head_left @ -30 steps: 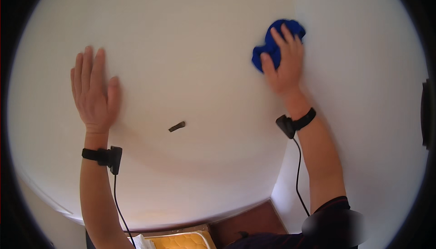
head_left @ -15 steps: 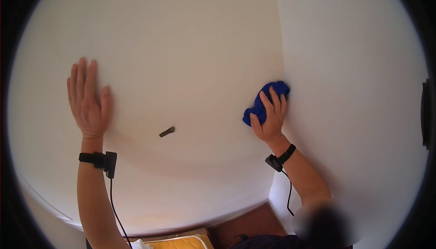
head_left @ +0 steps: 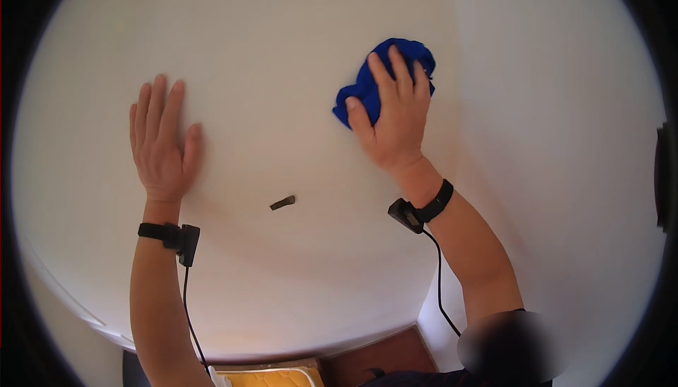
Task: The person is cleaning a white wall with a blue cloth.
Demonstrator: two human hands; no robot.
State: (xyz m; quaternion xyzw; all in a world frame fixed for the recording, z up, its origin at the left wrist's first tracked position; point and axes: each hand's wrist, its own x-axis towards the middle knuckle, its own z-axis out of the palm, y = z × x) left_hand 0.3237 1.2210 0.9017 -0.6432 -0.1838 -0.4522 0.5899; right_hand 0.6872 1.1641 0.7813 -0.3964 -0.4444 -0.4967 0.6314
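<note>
A pale wall (head_left: 282,104) fills most of the view. My left hand (head_left: 162,154) lies flat against it on the left, fingers stretched upward and nothing held. On the right, my right hand (head_left: 399,115) presses a crumpled blue cloth (head_left: 367,83) to the same wall, a little left of the corner. Its fingers spread over the cloth and the thumb rests at its lower left edge. The palm covers part of the cloth.
A small dark object (head_left: 282,203) sits on the wall between my hands. A side wall (head_left: 551,118) meets it at the right. Below are a yellow quilted pad (head_left: 272,378) and a reddish-brown surface (head_left: 385,355). Cabled black wrist straps (head_left: 434,203) are on both arms.
My right hand has slid the blue cloth up and to the left, away from the corner. The left hand stays flat on the wall; the view has shifted slightly.
</note>
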